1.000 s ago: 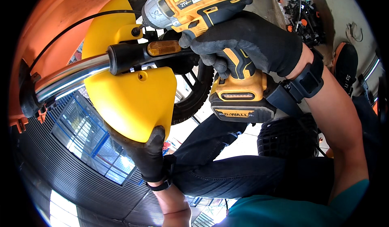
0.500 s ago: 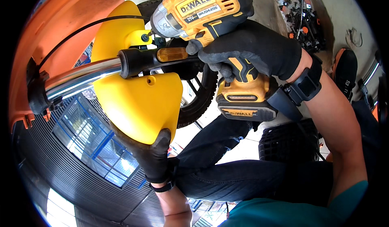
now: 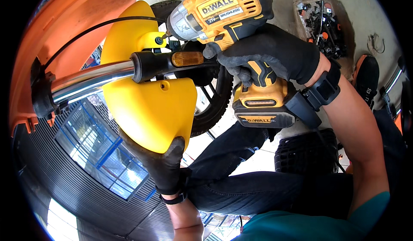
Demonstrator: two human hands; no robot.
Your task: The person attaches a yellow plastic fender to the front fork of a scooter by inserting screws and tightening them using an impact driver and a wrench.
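Note:
My right hand [image 3: 275, 52], in a black glove, wraps round the handle of a yellow and black cordless impact driver [image 3: 249, 24], index finger at the trigger. The driver's bit meets a dark bolt [image 3: 159, 40] in a tab of the yellow front fender [image 3: 150, 112]. Beneath the fender's near end, my gloved left hand [image 3: 161, 163] grips its edge, thumb on the outer face. A chrome and black fork leg [image 3: 97, 82] with an amber reflector [image 3: 187, 59] crosses the fender. On the fender's near half, one bolt hole [image 3: 163, 85] shows no bolt.
Behind the fork is a black knobbly tyre [image 3: 226, 99]. Orange bodywork [image 3: 56, 30] fills the upper left, with a black cable [image 3: 86, 32] arching from it. A box of small parts [image 3: 325, 26] stands on the floor at the upper right, near a black shoe [image 3: 367, 79]. A black crate [image 3: 306, 153] lies below.
The fork, fender and driver have shifted slightly right in the picture. Both hands keep their grips, and the bit stays at the bolt.

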